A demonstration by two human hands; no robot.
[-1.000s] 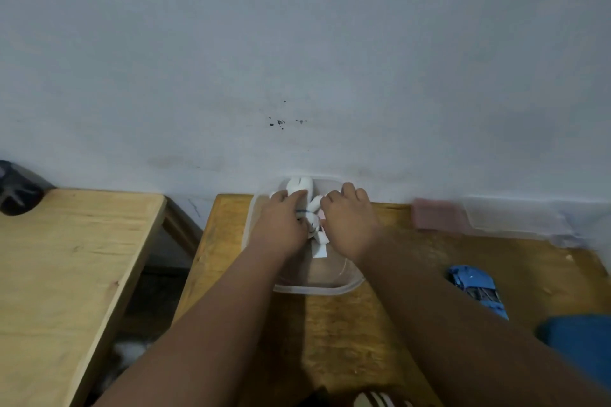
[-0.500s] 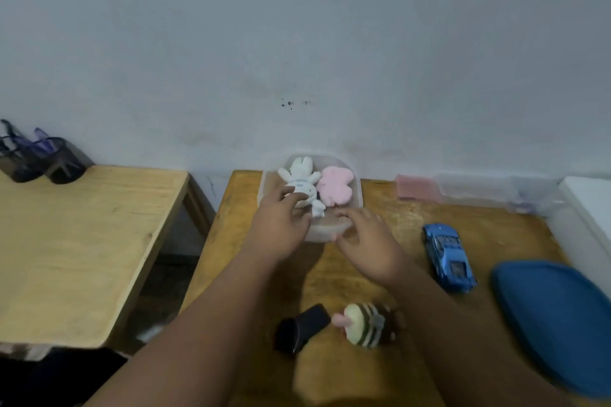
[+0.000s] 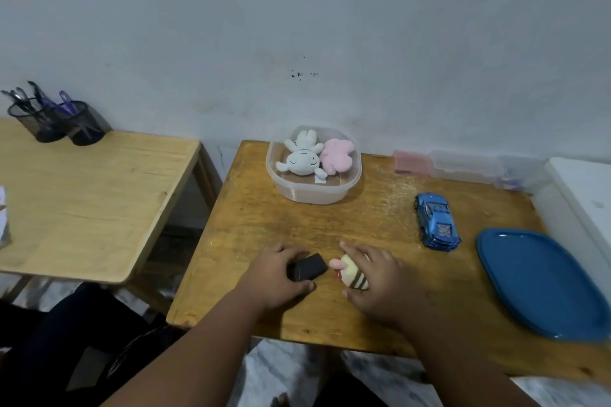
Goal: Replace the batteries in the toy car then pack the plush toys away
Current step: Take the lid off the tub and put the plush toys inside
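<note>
Lower centre of frame: right hand [image 3: 375, 277] cupped over the striped plush [image 3: 353, 275], left hand [image 3: 280, 274] curled round a dark item [image 3: 307, 269], possibly plush. Lift both cleanly, drop into the clear tub [image 3: 353, 183] upper centre, in the front gap. Toy car [image 3: 435, 222] sits right.

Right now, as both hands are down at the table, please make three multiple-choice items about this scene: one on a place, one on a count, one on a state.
1. Where does the blue toy car stand?
A. in the clear container
B. on the table, right of the container
C. on the blue lid

2. How many plush toys lie in the clear container?
A. one
B. two
C. four

3. How is the container?
A. open, without lid
B. closed with the blue lid
C. tipped on its side

Answers: 1 B, it sits on bare wood beside the blue lid; 2 B, a white plush and a pink plush; 3 A, the lid lies apart.
</note>
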